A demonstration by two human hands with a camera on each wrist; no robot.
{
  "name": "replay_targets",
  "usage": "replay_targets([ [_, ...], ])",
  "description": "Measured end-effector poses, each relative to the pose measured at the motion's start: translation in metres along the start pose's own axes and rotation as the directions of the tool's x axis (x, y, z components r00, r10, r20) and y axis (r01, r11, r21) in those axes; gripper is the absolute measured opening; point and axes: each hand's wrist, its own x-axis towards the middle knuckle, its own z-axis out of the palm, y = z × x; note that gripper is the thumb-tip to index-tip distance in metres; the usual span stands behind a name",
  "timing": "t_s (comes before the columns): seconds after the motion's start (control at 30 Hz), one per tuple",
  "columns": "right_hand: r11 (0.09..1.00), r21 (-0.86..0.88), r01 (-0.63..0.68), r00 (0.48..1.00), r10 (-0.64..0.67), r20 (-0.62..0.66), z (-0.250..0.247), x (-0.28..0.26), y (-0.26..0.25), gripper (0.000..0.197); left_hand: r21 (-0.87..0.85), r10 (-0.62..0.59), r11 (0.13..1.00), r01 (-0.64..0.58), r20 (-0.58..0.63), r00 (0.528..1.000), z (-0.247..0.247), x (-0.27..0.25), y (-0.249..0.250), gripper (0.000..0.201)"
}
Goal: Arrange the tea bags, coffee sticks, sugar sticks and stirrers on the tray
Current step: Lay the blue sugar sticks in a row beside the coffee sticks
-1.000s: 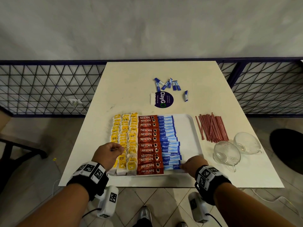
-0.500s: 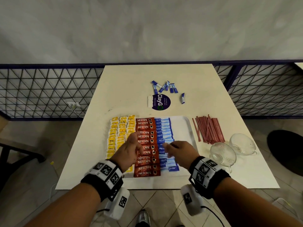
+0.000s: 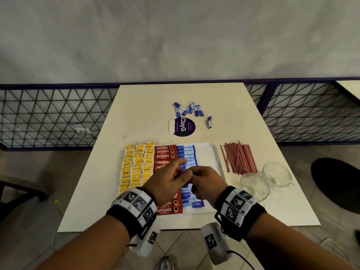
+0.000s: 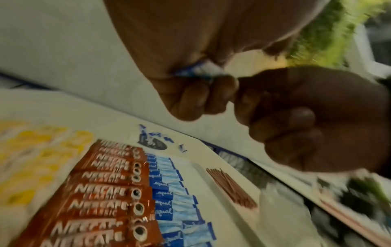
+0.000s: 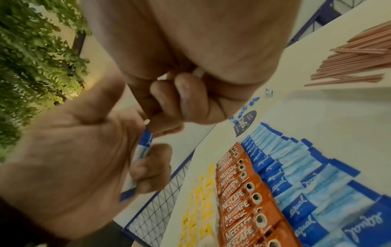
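Both hands meet above the white tray (image 3: 209, 158). My left hand (image 3: 180, 173) grips blue sugar sticks (image 5: 145, 147), whose end shows between its thumb and fingers (image 4: 194, 71). My right hand (image 3: 193, 174) has its fingers curled and pinches the top end of the same sticks. On the tray lie yellow tea bags (image 3: 136, 168) at the left, red coffee sticks (image 3: 164, 152) in the middle and a column of blue sugar sticks (image 3: 190, 152). Red stirrers (image 3: 238, 158) lie on the table to the right of the tray.
Several loose blue sugar sticks (image 3: 188, 110) lie at the back of the table beside a round dark sticker (image 3: 184, 126). Two glass cups (image 3: 254, 184) (image 3: 276, 174) stand right of the tray, near the stirrers. A blue mesh railing runs behind the table.
My right hand left the tray's near edge, and my left hand left the tea bags. They rose and came together over the sugar column, now holding blue sugar sticks between them.
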Motion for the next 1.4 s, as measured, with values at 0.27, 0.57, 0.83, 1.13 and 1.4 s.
replay_targets([
  [0.27,1.000,0.026,0.017,0.994,-0.014,-0.104,-0.019,-0.002,0.007,0.012,-0.230,-0.174,0.960,0.158,-0.049,0.983,-0.016,-0.006,-0.013,0.003],
  [0.57,1.000,0.031,-0.004,0.990,0.009,-0.142,-0.026,0.002,0.019,0.007,-0.359,-0.291,0.909,0.211,-0.187,0.938,-0.002,-0.005,-0.007,0.011],
  [0.83,0.979,0.204,-0.031,0.985,0.065,-0.162,-0.028,-0.005,0.034,0.012,-0.433,-0.350,0.874,0.222,-0.243,0.905,0.020,-0.008,-0.021,0.022],
  [1.13,0.953,0.241,-0.185,0.973,0.211,-0.089,-0.029,-0.003,0.040,0.020,-0.210,-0.106,0.976,0.050,-0.265,0.958,0.019,-0.011,-0.017,0.027],
  [1.4,0.956,0.182,-0.229,0.973,0.232,0.006,-0.035,-0.004,0.044,0.004,0.034,0.024,0.999,-0.018,-0.196,0.980,0.023,-0.015,-0.025,0.028],
])
